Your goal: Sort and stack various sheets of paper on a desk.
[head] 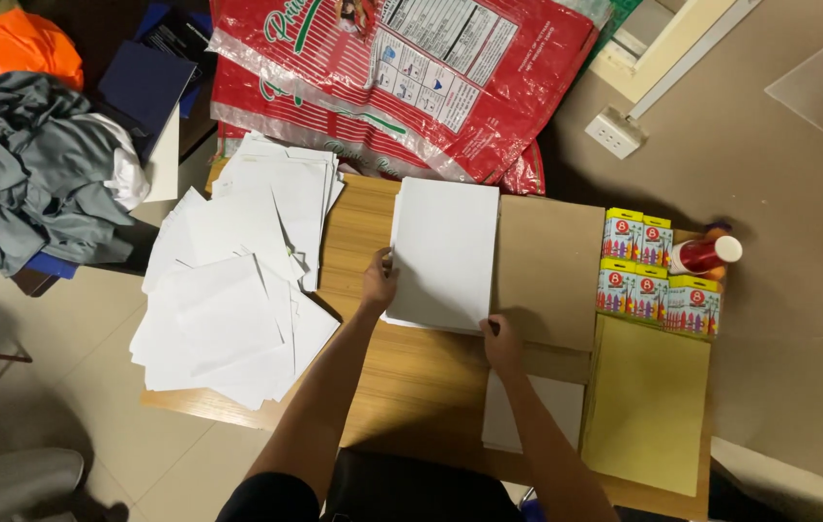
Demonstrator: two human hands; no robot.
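Wooden table [431,387] holds your white paper stack [445,253] in its middle, long side pointing away from you. Your left hand [379,280] pinches its left edge. Your right hand [500,340] presses its near right corner, fingers curled, beside brown card sheets [548,271].

A single head-worn camera looks almost straight down (slightly forward) from above the person's chest onto the wooden surface [431,387], near enough to include surrounding floor.
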